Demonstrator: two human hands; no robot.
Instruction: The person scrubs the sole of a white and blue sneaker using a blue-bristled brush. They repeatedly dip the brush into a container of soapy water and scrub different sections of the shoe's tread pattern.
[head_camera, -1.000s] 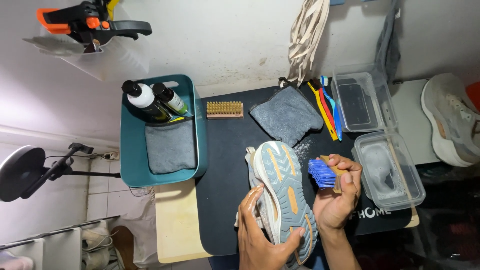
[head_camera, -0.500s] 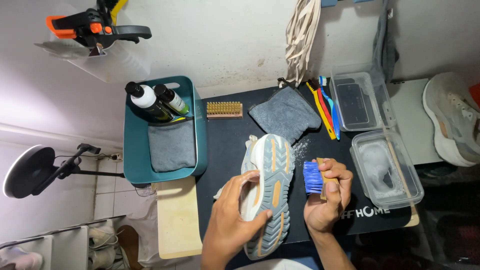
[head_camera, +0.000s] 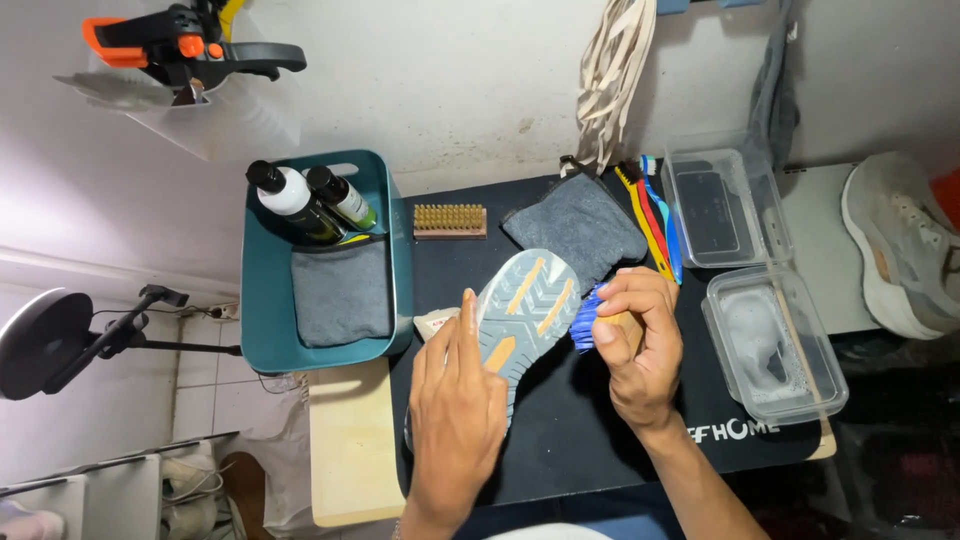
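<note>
While the right hand (head_camera: 640, 345) is closed around a blue-bristled brush with a wooden handle (head_camera: 598, 322), its bristles are pressed against the edge of a grey sneaker with an orange-patched sole (head_camera: 525, 312). That shoe is turned sole up over the black work mat (head_camera: 580, 440) and is steadied by the left hand (head_camera: 455, 420), laid flat with fingers extended along its side. A folded grey cloth (head_camera: 580, 228) lies just behind the shoe. Two clear plastic containers (head_camera: 775, 345) are set to the right, a teal plastic bin (head_camera: 265, 300) with bottles to the left.
</note>
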